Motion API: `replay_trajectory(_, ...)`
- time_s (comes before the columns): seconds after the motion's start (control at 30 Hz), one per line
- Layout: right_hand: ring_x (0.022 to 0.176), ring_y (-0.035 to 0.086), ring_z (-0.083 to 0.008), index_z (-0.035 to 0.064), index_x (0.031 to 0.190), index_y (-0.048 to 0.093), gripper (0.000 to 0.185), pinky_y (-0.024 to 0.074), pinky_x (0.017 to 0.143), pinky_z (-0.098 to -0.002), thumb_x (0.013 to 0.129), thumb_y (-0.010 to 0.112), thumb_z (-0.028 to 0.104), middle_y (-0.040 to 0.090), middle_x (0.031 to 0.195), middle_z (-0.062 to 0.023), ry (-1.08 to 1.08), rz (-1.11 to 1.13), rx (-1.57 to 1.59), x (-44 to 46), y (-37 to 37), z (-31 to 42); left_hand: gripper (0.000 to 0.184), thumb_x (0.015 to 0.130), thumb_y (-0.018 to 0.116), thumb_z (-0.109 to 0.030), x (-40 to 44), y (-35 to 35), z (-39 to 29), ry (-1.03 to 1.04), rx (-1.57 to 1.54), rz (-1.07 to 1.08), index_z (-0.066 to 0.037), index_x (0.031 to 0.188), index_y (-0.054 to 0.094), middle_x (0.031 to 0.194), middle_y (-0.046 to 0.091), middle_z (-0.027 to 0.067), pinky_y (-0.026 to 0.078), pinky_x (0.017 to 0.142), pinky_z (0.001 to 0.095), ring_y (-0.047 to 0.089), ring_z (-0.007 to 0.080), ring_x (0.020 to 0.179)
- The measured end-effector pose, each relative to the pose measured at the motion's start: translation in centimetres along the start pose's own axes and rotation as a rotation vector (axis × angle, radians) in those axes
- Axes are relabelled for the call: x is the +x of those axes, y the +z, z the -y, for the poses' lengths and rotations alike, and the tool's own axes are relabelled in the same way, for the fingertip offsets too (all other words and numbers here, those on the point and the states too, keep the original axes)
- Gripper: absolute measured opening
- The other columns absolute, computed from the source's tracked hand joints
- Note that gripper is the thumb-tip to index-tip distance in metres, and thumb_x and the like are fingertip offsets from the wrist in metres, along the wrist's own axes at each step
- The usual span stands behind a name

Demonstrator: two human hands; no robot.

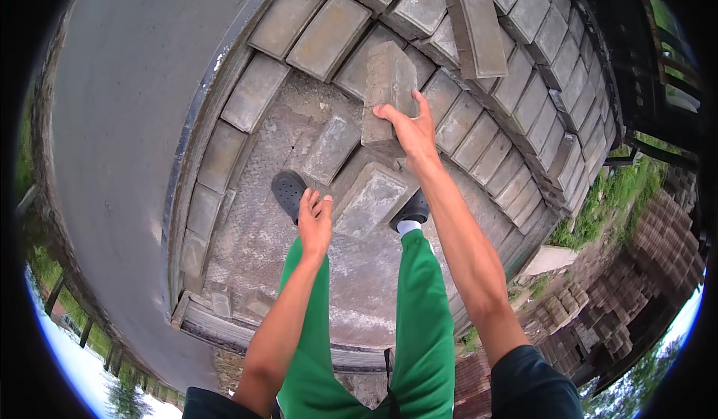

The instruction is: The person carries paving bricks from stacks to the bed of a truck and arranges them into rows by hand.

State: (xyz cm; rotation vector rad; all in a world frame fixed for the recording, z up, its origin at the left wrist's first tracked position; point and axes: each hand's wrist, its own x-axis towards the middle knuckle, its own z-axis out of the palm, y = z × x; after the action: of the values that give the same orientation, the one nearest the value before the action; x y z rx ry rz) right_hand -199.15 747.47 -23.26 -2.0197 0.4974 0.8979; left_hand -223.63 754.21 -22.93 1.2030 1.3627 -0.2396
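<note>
Dark sleeves [535, 385] nearest, and a right hand [413, 131] gripping a concrete block [385, 86] in front of the far rows [479, 127].
Handling that block looks like the step in hand; the next move seems to call for a steady hold, perhaps with the left hand [315, 225], empty and loosely open beside the near block [370, 198]. From where I stand the held block's underside is hidden, so I can't tell whether it's resting on anything.
</note>
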Motion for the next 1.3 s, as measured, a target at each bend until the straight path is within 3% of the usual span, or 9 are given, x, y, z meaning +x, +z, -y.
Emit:
replay_trajectory(0.23, 0.118, 0.046, -0.0349, 0.0090, 0.142, 0.022, 0.103, 0.0385, 0.097, -0.0426, 0.059, 0.074, 0.039, 0.046, 0.127, -0.0263, 0.139, -0.079, -0.293, 2.8, 5.6, 0.8, 0.063, 0.090, 0.059, -0.022, -9.4, -1.7, 6.9, -0.051, 0.127, 0.026, 0.005, 0.138, 0.027, 0.132, 0.045, 0.0215, 0.043, 0.096, 0.0362, 0.050, 0.0275, 0.119)
replay_trajectory(0.43, 0.131, 0.028, -0.0424, 0.0193, 0.147, 0.007, 0.110, 0.0258, 0.106, -0.0514, 0.065, 0.072, 0.051, 0.023, 0.141, -0.0317, 0.086, -0.289, -0.177, 9.2, 10.9, 1.0, 0.063, 0.088, 0.061, -0.022, -12.3, -1.6, 9.2, -0.087, 0.214, 0.118, 0.006, 0.135, 0.031, 0.131, 0.047, 0.0221, 0.042, 0.096, 0.0364, 0.051, 0.0281, 0.118)
replay_trajectory(0.5, 0.134, 0.018, -0.0481, 0.0204, 0.148, 0.001, 0.110, 0.0227, 0.106, -0.0562, 0.069, 0.068, 0.058, 0.010, 0.145, -0.0329, -0.149, 0.016, -0.600, 8.0, 10.5, -1.2, 0.064, 0.087, 0.062, -0.022, -12.4, -1.1, 9.5, -0.087, 0.231, 0.150, 0.006, 0.135, 0.031, 0.131, 0.047, 0.0223, 0.042, 0.096, 0.0365, 0.051, 0.0282, 0.118)
replay_trajectory(0.67, 0.134, 0.020, -0.0476, 0.0194, 0.148, 0.007, 0.087, 0.0181, 0.104, -0.0627, 0.084, 0.059, 0.047, 0.014, 0.142, -0.0368, -0.437, -0.098, -1.042, 8.6, 9.6, -4.4, 0.069, 0.085, 0.065, -0.025, -12.0, -0.2, 8.8, -0.019, 0.346, 0.265, 0.005, 0.136, 0.031, 0.130, 0.048, 0.0200, 0.041, 0.097, 0.0366, 0.051, 0.0272, 0.116)
replay_trajectory(0.87, 0.124, 0.039, -0.0447, 0.0198, 0.146, 0.019, 0.082, 0.0303, 0.100, -0.0584, 0.082, 0.059, 0.052, 0.039, 0.132, -0.0329, -0.643, -0.176, -1.198, 9.2, 7.3, -3.6, 0.066, 0.084, 0.065, -0.031, -11.1, 1.3, 8.9, 0.055, 0.288, 0.217, 0.000, 0.134, 0.036, 0.127, 0.052, 0.0162, 0.044, 0.092, 0.0356, 0.054, 0.0261, 0.112)
replay_trajectory(0.97, 0.079, 0.064, -0.0349, 0.0122, 0.138, 0.036, 0.079, 0.0504, 0.073, -0.0460, 0.079, 0.058, 0.059, 0.064, 0.086, -0.0171, -0.602, 0.156, -1.154, 10.4, 2.4, 1.9, 0.065, 0.084, 0.065, -0.033, -10.8, 2.2, 9.1, 0.028, 0.322, 0.229, -0.001, 0.133, 0.038, 0.125, 0.053, 0.0159, 0.045, 0.090, 0.0358, 0.055, 0.0260, 0.111)
replay_trajectory(1.07, 0.103, 0.056, -0.0352, 0.0113, 0.139, 0.035, 0.082, 0.0453, 0.084, -0.0485, 0.078, 0.058, 0.062, 0.057, 0.110, -0.0195, -0.939, -0.270, -1.040, 14.2, -3.8, 5.6, 0.064, 0.084, 0.064, -0.034, -10.5, 2.8, 9.6, 0.080, 0.391, 0.266, -0.002, 0.133, 0.039, 0.125, 0.053, 0.0153, 0.046, 0.088, 0.0360, 0.055, 0.0258, 0.111)
replay_trajectory(1.17, 0.126, 0.036, -0.0413, 0.0112, 0.144, 0.022, 0.109, 0.0350, 0.098, -0.0524, 0.064, 0.065, 0.071, 0.031, 0.139, -0.0272, -0.713, -0.607, -1.062, 17.5, -9.7, 7.5, 0.062, 0.083, 0.066, -0.032, -10.2, 3.3, 9.2, 0.049, 0.391, 0.304, 0.000, 0.131, 0.041, 0.123, 0.054, 0.0168, 0.045, 0.091, 0.0371, 0.056, 0.0259, 0.109)
replay_trajectory(1.3, 0.126, 0.034, -0.0448, 0.0127, 0.147, 0.006, 0.139, 0.0340, 0.103, -0.0493, 0.042, 0.077, 0.069, 0.025, 0.138, -0.0324, -0.404, -0.205, -1.087, 21.5, -14.2, 6.9, 0.062, 0.083, 0.064, -0.037, -9.5, 3.9, 9.4, 0.041, 0.402, 0.321, -0.002, 0.130, 0.042, 0.122, 0.055, 0.0154, 0.046, 0.087, 0.0359, 0.057, 0.0249, 0.108)
